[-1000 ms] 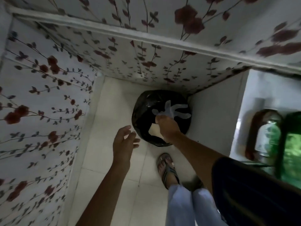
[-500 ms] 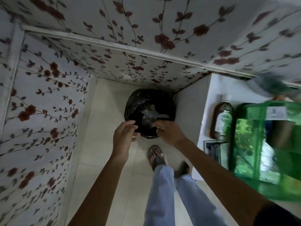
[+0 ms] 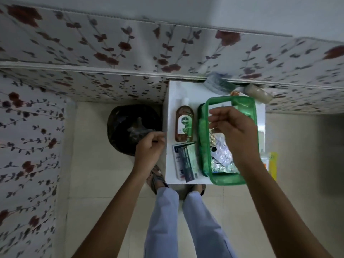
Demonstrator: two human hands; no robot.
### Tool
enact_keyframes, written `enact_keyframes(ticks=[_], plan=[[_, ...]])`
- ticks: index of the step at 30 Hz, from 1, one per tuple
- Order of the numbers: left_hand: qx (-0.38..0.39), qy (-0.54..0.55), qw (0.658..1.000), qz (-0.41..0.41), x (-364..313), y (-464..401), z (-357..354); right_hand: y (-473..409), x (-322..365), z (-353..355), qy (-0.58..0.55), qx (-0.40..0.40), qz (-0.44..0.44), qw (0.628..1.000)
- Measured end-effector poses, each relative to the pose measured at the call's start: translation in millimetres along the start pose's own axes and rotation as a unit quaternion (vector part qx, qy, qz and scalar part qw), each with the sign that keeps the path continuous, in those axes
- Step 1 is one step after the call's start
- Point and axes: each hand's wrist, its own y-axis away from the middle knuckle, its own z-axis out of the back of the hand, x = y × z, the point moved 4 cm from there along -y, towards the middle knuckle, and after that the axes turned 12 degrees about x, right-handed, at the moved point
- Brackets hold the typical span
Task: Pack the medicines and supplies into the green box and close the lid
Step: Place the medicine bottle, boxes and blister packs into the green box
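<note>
- Box (image 3: 228, 178): green and translucent, standing open on the right part of the white bench (image 3: 172, 101), its near wall at the bench's front edge. Through the walls and the open top show silver blister strips (image 3: 222, 155) lying in a loose heap.
- Lid: cannot tell where it is, or whether the green frame at the far side is part of it.
- Brown bottle (image 3: 184, 125): lies flat on the bench just left of the box, white cap pointing away, green label facing up.
- Medicine cartons (image 3: 186, 162): a small stack, dark blue and white, lying near the bench's front edge, just beside the box's left wall and nearer than the bottle.
- Right hand (image 3: 234, 127): held over the open box, fingers curled loosely with thumb and forefinger drawn close; whether they pinch anything cannot be told.
- Left hand (image 3: 149, 148): off the bench's left edge, over the black bin bag (image 3: 121, 123) on the floor, fingers curled in with thumb against forefinger; nothing clearly seen between them.
- Roll of pale bandage (image 3: 258, 93): at the far right corner, blurred.
</note>
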Motion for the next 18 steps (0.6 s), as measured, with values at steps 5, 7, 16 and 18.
enact_keyframes(ticks=[5, 7, 16, 18], plan=[[-0.045, -0.119, 0.992, -0.016, -13.8, -3.7, -33.4, 19.8, -12.7, 57.9, -0.024, -0.048, -0.030, 0.998], [-0.054, -0.163, 0.984, -0.039, -20.3, -7.9, -44.0, 25.2, -16.2, 77.7, -0.022, -0.070, -0.030, 0.997], [-0.098, -0.287, 0.950, 0.074, -46.0, -77.6, -70.8, 23.1, -34.8, 128.1, 0.013, -0.091, -0.040, 0.995], [-0.115, -0.270, 0.953, 0.081, -49.6, -77.5, -71.0, 21.0, -38.0, 128.3, 0.022, -0.076, -0.042, 0.996]])
